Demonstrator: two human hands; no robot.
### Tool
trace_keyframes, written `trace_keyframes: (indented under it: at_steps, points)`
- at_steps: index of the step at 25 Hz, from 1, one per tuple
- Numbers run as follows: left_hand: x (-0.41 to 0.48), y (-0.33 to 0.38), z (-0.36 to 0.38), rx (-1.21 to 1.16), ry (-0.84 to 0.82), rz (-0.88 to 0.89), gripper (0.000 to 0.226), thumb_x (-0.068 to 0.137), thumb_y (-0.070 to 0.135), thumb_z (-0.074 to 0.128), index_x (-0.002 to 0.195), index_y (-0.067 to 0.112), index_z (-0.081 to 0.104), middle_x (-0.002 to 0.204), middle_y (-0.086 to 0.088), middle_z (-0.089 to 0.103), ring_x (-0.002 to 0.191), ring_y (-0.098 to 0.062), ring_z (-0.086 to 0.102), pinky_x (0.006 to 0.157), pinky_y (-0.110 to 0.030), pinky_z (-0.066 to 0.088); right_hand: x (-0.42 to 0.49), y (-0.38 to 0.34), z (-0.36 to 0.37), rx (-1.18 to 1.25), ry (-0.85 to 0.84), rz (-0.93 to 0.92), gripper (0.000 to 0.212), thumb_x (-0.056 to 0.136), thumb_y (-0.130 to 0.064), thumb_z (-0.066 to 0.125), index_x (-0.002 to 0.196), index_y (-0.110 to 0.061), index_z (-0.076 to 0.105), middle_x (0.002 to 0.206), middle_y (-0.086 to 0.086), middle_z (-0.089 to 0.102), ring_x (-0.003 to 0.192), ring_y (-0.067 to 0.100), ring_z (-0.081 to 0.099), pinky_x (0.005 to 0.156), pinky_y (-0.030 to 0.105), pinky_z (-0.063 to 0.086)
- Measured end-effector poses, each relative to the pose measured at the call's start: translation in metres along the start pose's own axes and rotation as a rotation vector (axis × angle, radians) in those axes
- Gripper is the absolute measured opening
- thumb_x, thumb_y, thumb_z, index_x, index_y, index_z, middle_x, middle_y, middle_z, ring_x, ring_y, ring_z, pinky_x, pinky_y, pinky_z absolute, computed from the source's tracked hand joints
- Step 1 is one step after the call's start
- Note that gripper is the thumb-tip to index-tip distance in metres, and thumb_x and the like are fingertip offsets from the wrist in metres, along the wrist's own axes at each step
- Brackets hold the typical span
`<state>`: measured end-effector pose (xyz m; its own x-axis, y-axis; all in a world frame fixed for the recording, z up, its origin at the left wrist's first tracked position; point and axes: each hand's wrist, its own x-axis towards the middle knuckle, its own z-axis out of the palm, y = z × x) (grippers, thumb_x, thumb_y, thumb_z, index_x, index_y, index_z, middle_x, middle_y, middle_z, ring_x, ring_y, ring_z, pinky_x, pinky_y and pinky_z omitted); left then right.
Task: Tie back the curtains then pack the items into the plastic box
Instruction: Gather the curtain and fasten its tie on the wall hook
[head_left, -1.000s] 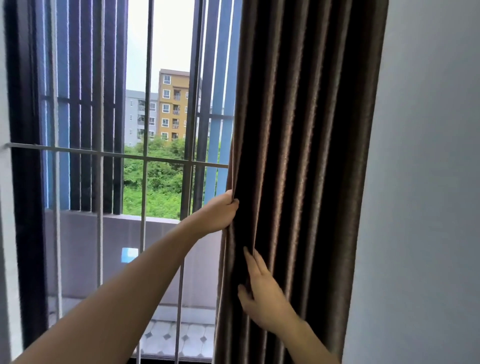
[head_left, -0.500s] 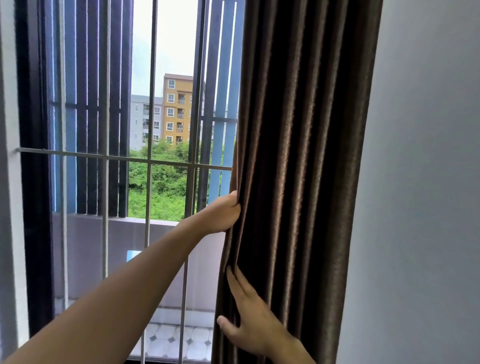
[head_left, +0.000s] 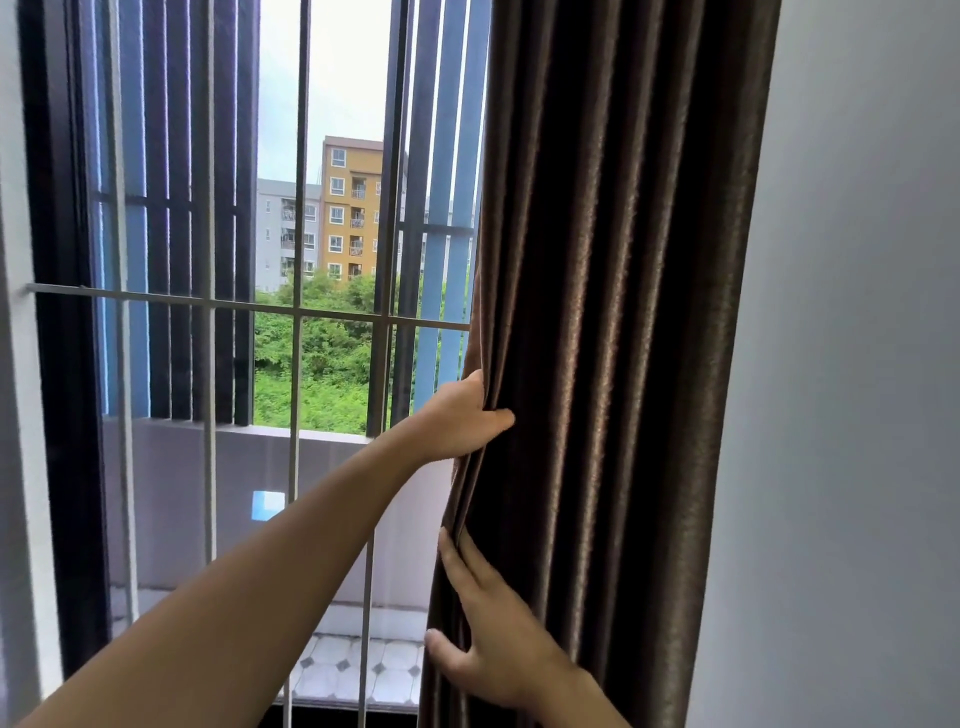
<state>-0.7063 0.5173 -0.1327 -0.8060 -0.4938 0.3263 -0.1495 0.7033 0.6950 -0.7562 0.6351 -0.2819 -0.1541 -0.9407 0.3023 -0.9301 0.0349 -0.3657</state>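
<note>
Curtain (head_left: 613, 312): dark brown, faint sheen along its vertical folds. Wall (head_left: 857, 364): plain pale grey. Window bars (head_left: 208, 304): light grey. Outer slats (head_left: 447, 156): blue alternating with near-black. Far building (head_left: 353, 208): ochre yellow. Trees (head_left: 322, 364): bright green. Balcony floor tiles (head_left: 363, 670): white with small dark diamonds.

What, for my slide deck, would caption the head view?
Left hand grips the brown curtain at its edge; right hand presses its folds.

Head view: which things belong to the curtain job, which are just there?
Job:
brown curtain
left hand, gripping the curtain's edge
right hand, fingers straight, pressed on the folds lower down

Just there:
window bars
grey wall
balcony floor tiles
</note>
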Motion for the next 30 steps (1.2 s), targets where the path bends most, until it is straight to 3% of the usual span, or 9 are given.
trace_keyframes:
  at_steps: [4, 6, 9, 12, 14, 19, 26, 28, 30]
  points:
    - [0.002, -0.005, -0.004, 0.060, 0.010, -0.003, 0.039, 0.093, 0.013, 0.036, 0.132, 0.009, 0.036, 0.076, -0.003, 0.051, 0.057, -0.012, 0.044, 0.051, -0.024, 0.037, -0.002, 0.014, -0.005, -0.096, 0.593, -0.061, 0.041, 0.084, -0.033, 0.055, 0.125, -0.032, 0.053, 0.155, -0.011, 0.007, 0.143, 0.006, 0.007, 0.116, 0.031, 0.016]
    - [0.001, -0.008, -0.005, 0.043, -0.005, 0.001, 0.037, 0.093, 0.012, 0.035, 0.130, 0.012, 0.037, 0.080, -0.008, 0.051, 0.060, -0.017, 0.045, 0.053, -0.027, 0.039, 0.006, 0.012, -0.021, 0.017, 0.785, 0.021, 0.038, 0.084, -0.025, 0.060, 0.121, -0.030, 0.054, 0.156, -0.005, 0.000, 0.142, 0.004, 0.001, 0.112, 0.025, 0.018]
    - [0.001, -0.009, -0.005, -0.012, -0.037, 0.005, 0.033, 0.092, 0.010, 0.035, 0.125, 0.014, 0.038, 0.079, -0.008, 0.049, 0.065, -0.020, 0.046, 0.055, -0.031, 0.041, 0.026, 0.009, -0.049, 0.085, 0.613, 0.206, 0.050, 0.086, -0.024, 0.061, 0.134, -0.023, 0.044, 0.157, 0.003, -0.014, 0.146, 0.019, 0.003, 0.112, 0.023, 0.019]
    - [0.005, -0.014, -0.005, -0.060, -0.112, -0.027, 0.046, 0.088, 0.011, 0.039, 0.133, 0.015, 0.031, 0.075, -0.003, 0.047, 0.056, -0.013, 0.044, 0.047, -0.025, 0.040, 0.039, 0.010, -0.063, 0.094, 0.523, 0.256, 0.057, 0.087, -0.025, 0.058, 0.140, -0.018, 0.039, 0.157, 0.005, 0.007, 0.140, 0.027, 0.024, 0.113, 0.033, 0.031]
    - [0.006, -0.016, -0.005, -0.105, -0.152, -0.035, 0.043, 0.087, 0.010, 0.039, 0.129, 0.012, 0.033, 0.073, -0.002, 0.046, 0.051, -0.009, 0.043, 0.045, -0.022, 0.039, 0.036, 0.011, -0.059, 0.090, 0.482, 0.207, 0.060, 0.088, -0.023, 0.056, 0.143, -0.016, 0.034, 0.153, 0.000, 0.023, 0.137, 0.020, 0.029, 0.112, 0.025, 0.028]
    - [0.011, -0.014, 0.003, -0.077, -0.100, 0.010, 0.015, 0.090, 0.008, 0.033, 0.086, 0.017, 0.043, 0.071, -0.005, 0.044, 0.058, -0.018, 0.041, 0.047, -0.028, 0.034, 0.009, 0.013, -0.036, 0.220, 0.409, 0.094, 0.060, 0.091, -0.018, 0.054, 0.145, -0.024, 0.030, 0.146, -0.020, 0.023, 0.129, -0.011, 0.019, 0.093, -0.009, 0.014]
    - [0.015, -0.007, 0.009, -0.067, -0.089, 0.011, 0.023, 0.090, 0.006, 0.030, 0.076, 0.023, 0.038, 0.067, -0.003, 0.037, 0.052, -0.013, 0.034, 0.047, -0.028, 0.030, -0.003, 0.019, -0.019, 0.207, 0.346, 0.061, 0.065, 0.087, -0.023, 0.055, 0.145, -0.030, 0.028, 0.145, -0.027, 0.018, 0.138, -0.005, 0.020, 0.101, -0.002, 0.011]
    - [0.016, -0.006, 0.011, -0.090, -0.099, -0.016, 0.017, 0.089, 0.007, 0.030, 0.091, 0.015, 0.044, 0.068, -0.001, 0.039, 0.052, -0.011, 0.034, 0.047, -0.027, 0.029, -0.003, 0.017, -0.018, 0.205, 0.338, 0.057, 0.067, 0.086, -0.025, 0.055, 0.147, -0.030, 0.026, 0.146, -0.028, 0.016, 0.139, -0.007, 0.016, 0.106, 0.004, 0.011]
    - [0.015, -0.004, 0.012, -0.117, -0.110, -0.055, 0.038, 0.086, 0.010, 0.032, 0.123, 0.005, 0.038, 0.069, 0.001, 0.043, 0.053, -0.010, 0.038, 0.047, -0.026, 0.033, -0.004, 0.015, -0.017, 0.201, 0.332, 0.059, 0.069, 0.086, -0.025, 0.055, 0.147, -0.029, 0.023, 0.146, -0.028, 0.014, 0.138, -0.009, 0.013, 0.108, 0.007, 0.009]
